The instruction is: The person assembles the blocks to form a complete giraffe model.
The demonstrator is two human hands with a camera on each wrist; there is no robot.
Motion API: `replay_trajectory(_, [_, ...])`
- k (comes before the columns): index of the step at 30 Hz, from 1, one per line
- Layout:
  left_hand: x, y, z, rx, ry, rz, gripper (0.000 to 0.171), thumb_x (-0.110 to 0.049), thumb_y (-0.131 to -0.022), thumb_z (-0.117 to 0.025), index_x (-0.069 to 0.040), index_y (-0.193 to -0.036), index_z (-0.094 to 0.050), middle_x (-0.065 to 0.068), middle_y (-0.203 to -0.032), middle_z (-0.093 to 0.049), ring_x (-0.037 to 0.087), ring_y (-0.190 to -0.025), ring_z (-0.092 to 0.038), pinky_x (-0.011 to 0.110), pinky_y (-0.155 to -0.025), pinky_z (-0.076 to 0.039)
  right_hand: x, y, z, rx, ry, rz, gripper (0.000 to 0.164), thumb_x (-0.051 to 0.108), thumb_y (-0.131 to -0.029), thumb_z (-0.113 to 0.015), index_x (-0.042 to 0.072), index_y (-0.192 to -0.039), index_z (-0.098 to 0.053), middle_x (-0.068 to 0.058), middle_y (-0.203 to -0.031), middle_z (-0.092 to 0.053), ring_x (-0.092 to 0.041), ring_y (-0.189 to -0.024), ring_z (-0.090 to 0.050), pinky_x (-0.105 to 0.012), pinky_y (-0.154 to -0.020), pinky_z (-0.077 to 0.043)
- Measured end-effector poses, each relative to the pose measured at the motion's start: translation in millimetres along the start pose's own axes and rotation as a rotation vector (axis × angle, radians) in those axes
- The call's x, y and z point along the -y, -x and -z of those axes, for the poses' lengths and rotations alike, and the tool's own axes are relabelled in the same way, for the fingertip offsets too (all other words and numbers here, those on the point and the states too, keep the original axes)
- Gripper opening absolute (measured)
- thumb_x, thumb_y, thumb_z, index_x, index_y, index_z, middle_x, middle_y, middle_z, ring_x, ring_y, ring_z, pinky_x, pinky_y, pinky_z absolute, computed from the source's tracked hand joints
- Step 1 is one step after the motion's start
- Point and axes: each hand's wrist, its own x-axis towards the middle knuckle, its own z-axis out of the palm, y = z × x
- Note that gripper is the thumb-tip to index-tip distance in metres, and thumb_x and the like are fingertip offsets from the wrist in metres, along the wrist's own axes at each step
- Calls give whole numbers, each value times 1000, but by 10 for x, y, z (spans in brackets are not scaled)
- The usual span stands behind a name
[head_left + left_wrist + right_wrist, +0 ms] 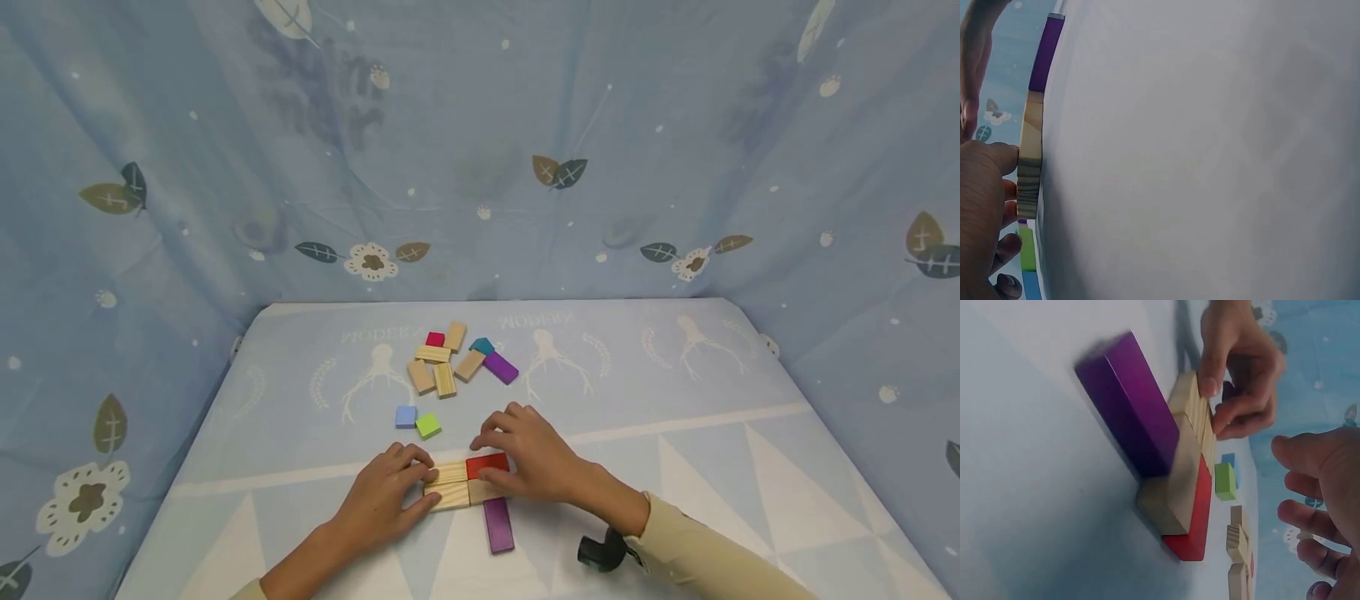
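Head view, left hand (pixel 381 502) pinching pale striped blocks (pixel 452 495), right hand (pixel 538 457), grip wide, near bright red block (pixel 486 466)

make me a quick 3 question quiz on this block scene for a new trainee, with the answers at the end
1. True or false: the red block lies on top of the near purple block.
2. Which hand touches the striped wooden blocks beside the red block?
A) left hand
B) right hand
C) neither
3. Fill in the colour: right beside the light blue block lies a ____ block.

Key:
1. False; the plain wooden block lies between them.
2. A
3. Green
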Motion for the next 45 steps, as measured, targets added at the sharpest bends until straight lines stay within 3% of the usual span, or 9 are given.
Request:
replay_trajectory(17, [16,-9,-4,-9,15,-16,18,-38,-82,-79,-26,-90,-69,-12,-105,-59,6,-90,-50,30,-73,-47,-103,-588,-346,132,83,-17,34,43,-89,-71,22,-115,-72,5,-116,-64,-15,-101,-51,-30,-78,-40])
replay_trajectory(32, [12,6,3,-2,9,4,19,-39,-82,-79,-25,-90,-70,-14,-104,-58,6,-90,-48,29,-74,-47,-128,-805,-468,170,139,-5,36,40,-85,-76,24,-117,-72,5,-116,-62,-16,-105,-49,-30,-80,-39])
replay_trajectory(35, [13,10,3,-3,7,1,19,-39,-82,-79,-25,-90,-70,-14,-105,-58,5,-90,-48,29,-74,-47,-119,-841,-463,174,163,1,30,38,-85,-76,24,-112,-75,5,-116,-64,-17,-107,-50,-33,-86,-41])
replay_trajectory(39, [10,6,5,-7,6,0,18,-39,-82,-79,-25,-90,-70,-14,-104,-58,5,-89,-48,29,-73,-47,-112,-881,-443,168,185,32,22,35,-85,-77,24,-104,-78,6,-117,-67,-15,-100,-50,-29,-86,-41])
replay_trajectory(45, [5,6,6,-5,14,11,18,-39,-82,-79,-25,-90,-71,-14,-104,-58,5,-89,-48,28,-73,-47,-104,-907,-442,164,202,69,18,32,-84,-78,23,-100,-80,10,-112,-70,-12,-85,-45,-25,-75,-35])
